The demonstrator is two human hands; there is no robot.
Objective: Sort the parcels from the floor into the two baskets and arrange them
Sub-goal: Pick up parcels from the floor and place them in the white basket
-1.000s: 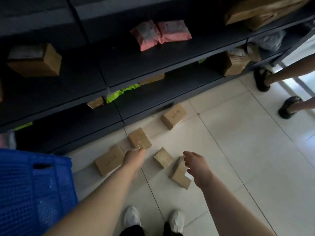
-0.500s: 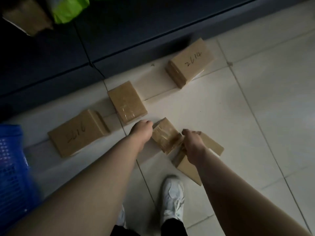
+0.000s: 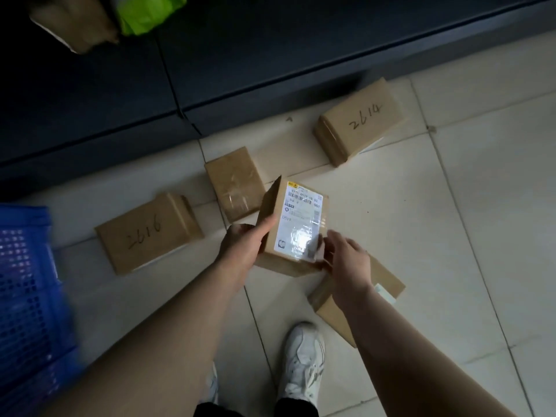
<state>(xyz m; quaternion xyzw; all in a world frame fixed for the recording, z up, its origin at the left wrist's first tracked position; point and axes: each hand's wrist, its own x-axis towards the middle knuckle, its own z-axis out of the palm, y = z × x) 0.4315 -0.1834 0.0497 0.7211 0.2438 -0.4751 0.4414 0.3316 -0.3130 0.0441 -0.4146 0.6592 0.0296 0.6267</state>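
Left hand (image 3: 240, 245) gripped the small labelled box (image 3: 301, 218) by its left side, thumb laid along that face; box lifted clear of the floor (image 3: 451, 236) and tilted so the printed label faced up, most likely so it could be read before choosing a basket. Right hand (image 3: 346, 260) sat at the box's lower right corner, fingers touching it as if to steady it; whether they actually clasped the corner I could not tell.

Four parcels lay unsorted on the tiles: box marked 2616 (image 3: 147, 233) nearest the blue basket (image 3: 27, 281); taped box (image 3: 236, 183) just behind the held one; box marked 2614 (image 3: 361, 118) against the foot of the dark shelf (image 3: 240, 70); flat box (image 3: 388, 284) partly under the right forearm.

Only one basket showed, at the left edge; the second was out of view. Sorting looked early; the label would presumably decide where this box went.
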